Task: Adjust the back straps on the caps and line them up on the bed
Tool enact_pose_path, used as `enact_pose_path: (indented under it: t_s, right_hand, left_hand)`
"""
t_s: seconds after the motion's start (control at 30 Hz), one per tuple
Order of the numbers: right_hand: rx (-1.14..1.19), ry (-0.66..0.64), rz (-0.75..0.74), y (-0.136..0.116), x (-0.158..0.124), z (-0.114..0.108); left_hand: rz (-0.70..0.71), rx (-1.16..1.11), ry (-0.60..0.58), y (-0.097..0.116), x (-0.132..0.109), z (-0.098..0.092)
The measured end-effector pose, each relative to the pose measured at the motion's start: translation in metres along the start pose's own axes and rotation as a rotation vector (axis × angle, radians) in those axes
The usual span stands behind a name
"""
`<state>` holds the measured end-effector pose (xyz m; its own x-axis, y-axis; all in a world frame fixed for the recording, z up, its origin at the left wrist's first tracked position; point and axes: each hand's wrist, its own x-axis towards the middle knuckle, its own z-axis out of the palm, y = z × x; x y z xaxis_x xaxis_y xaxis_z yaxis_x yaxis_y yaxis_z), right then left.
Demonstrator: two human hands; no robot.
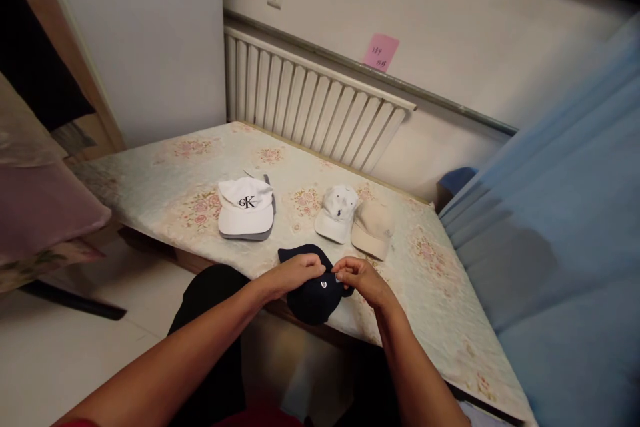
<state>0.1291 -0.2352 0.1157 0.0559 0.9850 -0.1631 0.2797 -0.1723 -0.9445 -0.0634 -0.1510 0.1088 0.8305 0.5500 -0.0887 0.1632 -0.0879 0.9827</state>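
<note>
A dark navy cap (pixel 313 300) with a small white logo lies at the near edge of the floral-covered surface (pixel 280 207). My left hand (pixel 303 269) pinches the cap's edge from the left, above the logo. Close beside it, my right hand (pixel 361 278) has thumb and forefinger pressed together on the cap's edge. Beyond my hands sit a white cap (pixel 334 210) with a small dark emblem and a beige cap (pixel 373 227), touching. Further left rests a white cap with black letters (pixel 247 210), with a grey cap (pixel 273 197) partly hidden under it.
A white radiator (pixel 310 93) runs along the wall behind the surface. Blue curtain cloth (pixel 560 233) hangs at the right. Pink cloth (pixel 45 207) is at the far left, and a pink note (pixel 381 52) is on the wall.
</note>
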Motion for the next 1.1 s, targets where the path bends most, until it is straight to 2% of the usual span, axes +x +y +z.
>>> enact_pose_path:
  t_s: [0.3, 0.9, 0.97, 1.1]
  right_hand:
    - [-0.060, 0.011, -0.029, -0.003, -0.002, 0.004]
    - [-0.082, 0.057, -0.058, -0.004, -0.007, 0.008]
    - [-0.145, 0.082, -0.091, -0.010, -0.009, 0.012]
    - [-0.390, 0.172, -0.269, -0.024, -0.016, 0.026]
  left_hand:
    - [-0.074, 0.054, -0.015, 0.001, 0.001, 0.003]
    - [-0.039, -0.046, -0.010, -0.010, -0.004, -0.002]
    - [-0.050, -0.067, -0.015, -0.010, -0.004, -0.002]
    - [-0.068, -0.088, -0.018, -0.009, -0.003, -0.001]
